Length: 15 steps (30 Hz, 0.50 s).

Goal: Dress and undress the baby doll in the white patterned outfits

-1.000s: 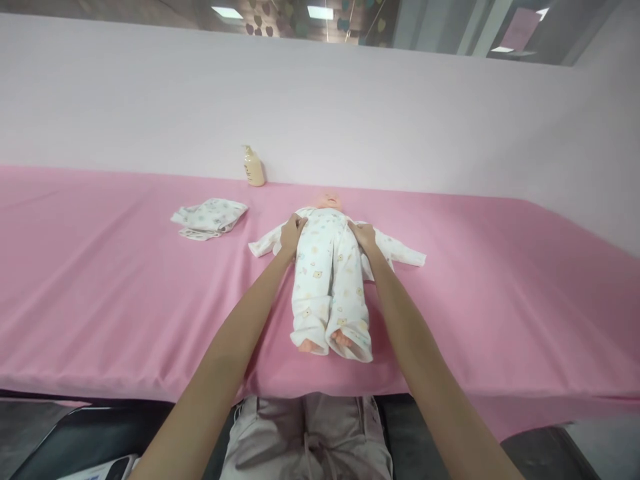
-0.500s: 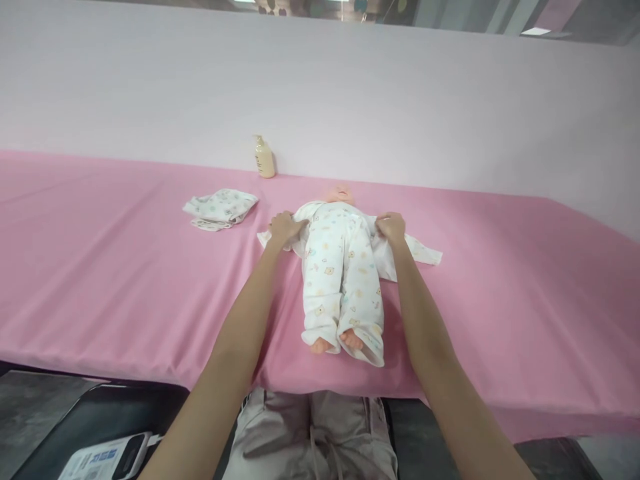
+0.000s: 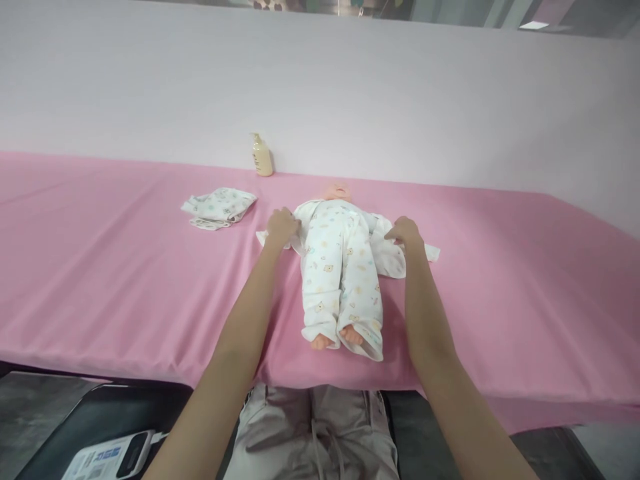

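A baby doll (image 3: 321, 342) lies on its back, feet towards me, with white printed trousers (image 3: 327, 267) drawn high over its body. Under and beside it is a white baby shirt (image 3: 390, 259), its sleeves spread out to both sides. My left hand (image 3: 283, 225) is closed on the shirt at the doll's left edge in view, partly covering the sleeve there. On the other side, my right hand (image 3: 407, 232) has its fingers bent onto the shirt, apart from the doll's body; its fingertips pinch the cloth there.
A folded printed cloth (image 3: 220, 205) lies to the left on the pink sheet (image 3: 115, 267). Behind it a cream pump bottle (image 3: 263, 157) stands against the white wall (image 3: 320, 93). A white device (image 3: 107, 457) with a cable rests on a black seat (image 3: 120, 410) at lower left.
My right hand has moved right, away from the doll's side, and the shirt's edge there has shifted out with it. My left hand stays almost where it was.
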Motion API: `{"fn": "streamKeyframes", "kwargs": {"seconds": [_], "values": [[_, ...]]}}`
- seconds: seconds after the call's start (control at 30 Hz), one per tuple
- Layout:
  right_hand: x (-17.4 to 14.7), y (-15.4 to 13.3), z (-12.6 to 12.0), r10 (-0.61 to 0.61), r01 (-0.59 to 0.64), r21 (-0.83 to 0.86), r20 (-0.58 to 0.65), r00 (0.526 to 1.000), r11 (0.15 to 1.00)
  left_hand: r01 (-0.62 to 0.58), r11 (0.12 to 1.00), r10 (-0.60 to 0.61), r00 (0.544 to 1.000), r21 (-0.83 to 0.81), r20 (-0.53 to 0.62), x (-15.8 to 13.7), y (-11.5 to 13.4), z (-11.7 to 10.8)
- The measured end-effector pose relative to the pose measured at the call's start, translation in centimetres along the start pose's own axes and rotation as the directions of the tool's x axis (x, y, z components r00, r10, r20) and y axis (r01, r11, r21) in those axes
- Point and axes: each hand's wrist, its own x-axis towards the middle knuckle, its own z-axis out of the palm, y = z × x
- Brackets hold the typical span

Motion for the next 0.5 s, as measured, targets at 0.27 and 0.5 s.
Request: {"fn": "streamKeyframes", "kwargs": {"seconds": [0.27,0.5], "values": [[-0.7,-0.7,-1.1,-0.118,0.141,0.168,-0.139,0.983,0.976,-0.152,0.91,0.157,0.987,-0.386,-0.019,-0.1,2.9,-2.3],[-6.4,-7.0,-2.4,-0.533,0.444,0.56,-0.005,0.846,0.699,-0.353,0.835,0.549,0.567,-0.421,0.614,-6.7,8.5,-5.4]]}}
